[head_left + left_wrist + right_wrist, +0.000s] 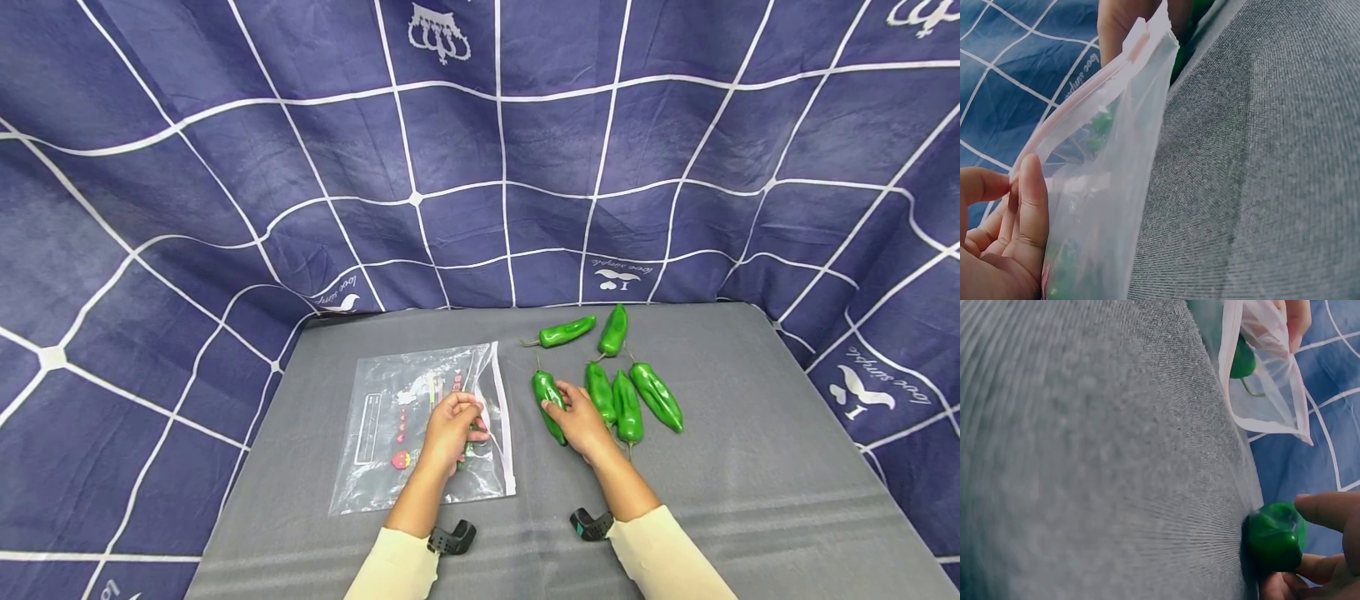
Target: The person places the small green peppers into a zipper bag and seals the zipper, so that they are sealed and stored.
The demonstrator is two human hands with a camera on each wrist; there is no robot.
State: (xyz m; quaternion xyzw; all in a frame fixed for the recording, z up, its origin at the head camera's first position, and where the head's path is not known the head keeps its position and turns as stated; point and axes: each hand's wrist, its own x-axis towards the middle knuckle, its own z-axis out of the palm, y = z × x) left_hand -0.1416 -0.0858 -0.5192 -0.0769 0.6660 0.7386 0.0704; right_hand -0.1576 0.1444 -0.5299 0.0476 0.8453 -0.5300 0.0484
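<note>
Pinching the upper layer of a clear, strawberry-printed plastic zip bag [378,417] near its mouth, the left hand [455,427] has its grip closed to thumb and fingertips. The bag lies on the left of a grey cloth-covered bench [735,400], its white-edged mouth facing right and standing partly open in the right wrist view, with a stemmed green pepper [1243,359] visible inside.

Just beyond that mouth, the right hand [581,421] holds a glossy, long green pepper [545,390], its grip narrowed to the pepper's width, thumb on one side and fingers on the other; the pepper rests on the bench, stem pointing away from the person.

To the right of it lie three similar peppers [627,408] close together, the nearest beside the right hand. Farther back are a sideways-lying pepper [567,332] and a slanted one [613,332]. A blue, white-gridded curtain [450,150] surrounds the back and sides. Both forearms wear cream sleeves [397,562] and black wrist straps [596,525].
</note>
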